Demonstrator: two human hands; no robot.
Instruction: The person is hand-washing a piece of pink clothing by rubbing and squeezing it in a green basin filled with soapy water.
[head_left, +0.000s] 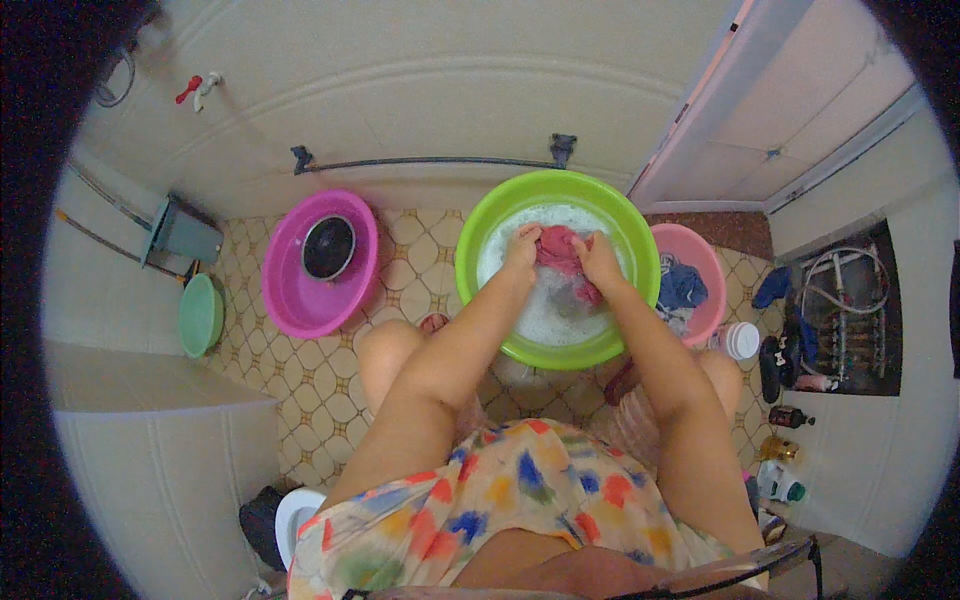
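Observation:
Both hands grip a wet red cloth (559, 249) above the lime-green plastic basin (484, 322) in front of me. My left hand (524, 246) holds the cloth's left side, and my right hand (597, 259) has its right side bunched in the fingers. White suds (544, 322) cover much of the water in the basin. Part of the cloth hangs down into the water below my right hand. What type of garment or cloth it is, I cannot tell.
To the left stands a magenta basin (289, 300) with a dark round pan (328, 247) inside. Right of the green basin, a pink basin (712, 262) holds blue clothing (681, 285). Beside it is a white-lidded tub (742, 341). A green bowl (200, 315) leans by the left wall.

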